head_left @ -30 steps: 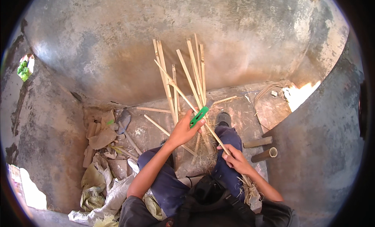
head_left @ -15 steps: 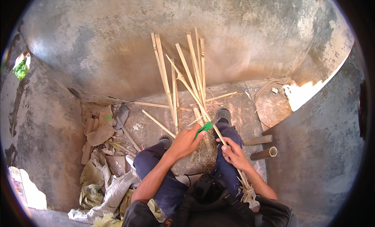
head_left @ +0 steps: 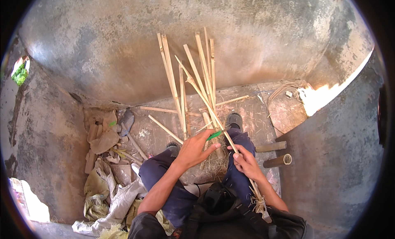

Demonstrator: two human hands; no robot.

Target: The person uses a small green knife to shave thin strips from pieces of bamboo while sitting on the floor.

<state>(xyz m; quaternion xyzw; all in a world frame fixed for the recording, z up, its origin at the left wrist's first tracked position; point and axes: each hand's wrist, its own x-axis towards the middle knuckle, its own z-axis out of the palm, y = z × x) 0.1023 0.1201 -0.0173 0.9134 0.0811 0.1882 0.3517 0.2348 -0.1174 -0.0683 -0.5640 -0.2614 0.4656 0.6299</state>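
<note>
Nearby, bamboo slats (head_left: pixel 205 70) lean against the wall (head_left: pixel 123 41).

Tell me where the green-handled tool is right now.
In the head view, the green-handled tool sits just right of centre, held in the left hand against the long bamboo strip that the right hand grips.

Two hands work above the knees: the left hand (head_left: pixel 193 150) and the right hand (head_left: pixel 246 163), with one green-handled tool (head_left: pixel 216 135) at the left fingertips. About six long bamboo strips (head_left: pixel 170 76) lean against the wall beyond that tool. Two short bamboo tubes (head_left: pixel 276 154) lie right of the tool, and two shoes (head_left: pixel 234 120) show near it.
</note>
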